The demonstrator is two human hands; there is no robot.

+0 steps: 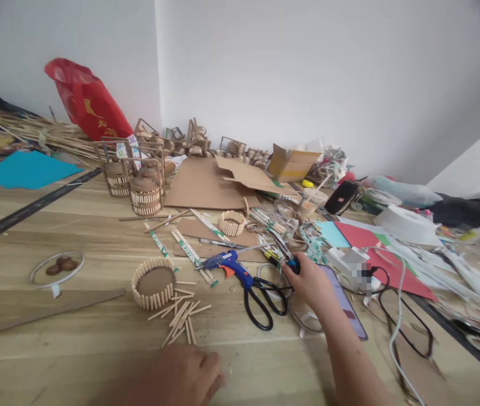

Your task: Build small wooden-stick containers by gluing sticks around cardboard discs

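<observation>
My right hand (309, 279) is closed around the blue-and-black handles of pliers (281, 243), whose metal jaws point away from me. My left hand (186, 372) is low in view with its fingers curled; whatever may be in them is hidden. Just beyond it lie loose short wooden sticks (184, 316). Beside these is a round cardboard base (154, 282) ringed with upright sticks. A blue glue gun (227, 260) rests between the hands, partly over black-handled scissors (260, 307). Under my right forearm lies a phone (347, 304).
Stick-covered baskets in wooden frames (145, 194) stand at the back left, before a red bag (91, 104). A smaller stick ring (232, 224) sits near cardboard sheets (206, 183). White cables (397, 316), a plastic cup (311, 200) and a black speaker (342, 195) are on the right.
</observation>
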